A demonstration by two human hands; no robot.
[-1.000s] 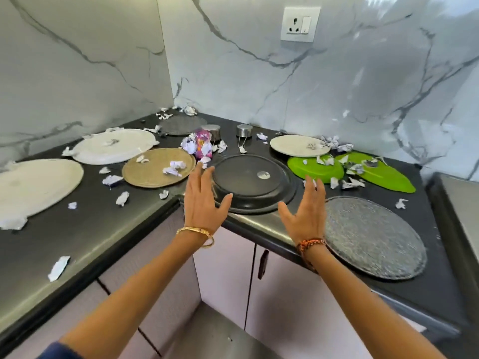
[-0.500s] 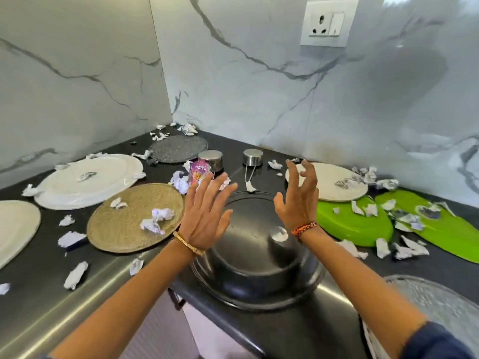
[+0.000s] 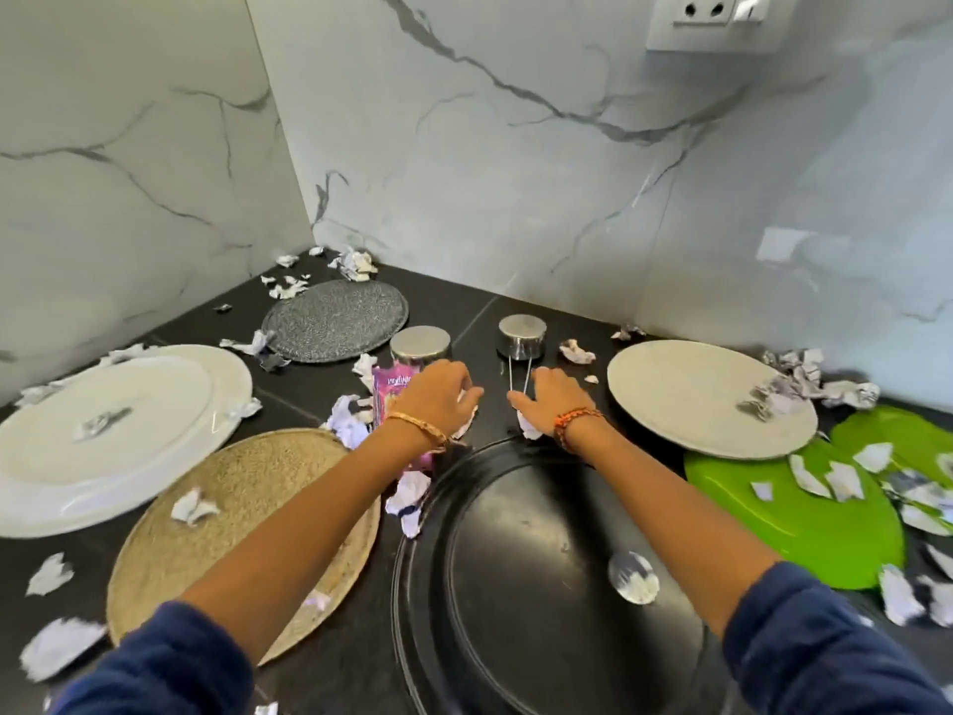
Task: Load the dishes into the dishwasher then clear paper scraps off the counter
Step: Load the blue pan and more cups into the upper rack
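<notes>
Both hands reach over the black round tray (image 3: 541, 601) to the dark counter (image 3: 464, 322) behind it. My left hand (image 3: 438, 399) is curled down on a white paper scrap (image 3: 468, 424) beside a pink packet (image 3: 388, 392). My right hand (image 3: 549, 405) closes its fingers on another scrap (image 3: 529, 428), right at the wire handle of a small steel cup (image 3: 522, 335). A woven gold plate (image 3: 232, 528), white oval plates (image 3: 103, 430), a grey speckled plate (image 3: 335, 319), a beige plate (image 3: 691, 399) and green leaf plates (image 3: 804, 528) lie around. No dishwasher is in view.
Crumpled paper scraps lie all over the counter and on most plates, thickest at the right (image 3: 804, 384) and by the corner (image 3: 353, 263). A second steel cup (image 3: 420, 345) stands behind my left hand. Marble walls close the corner, with a socket (image 3: 717, 18) up on the right.
The view has moved in over the counter. Both hands went forward past the black tray, dropped to the counter and closed their spread fingers onto scraps near the steel cups.
</notes>
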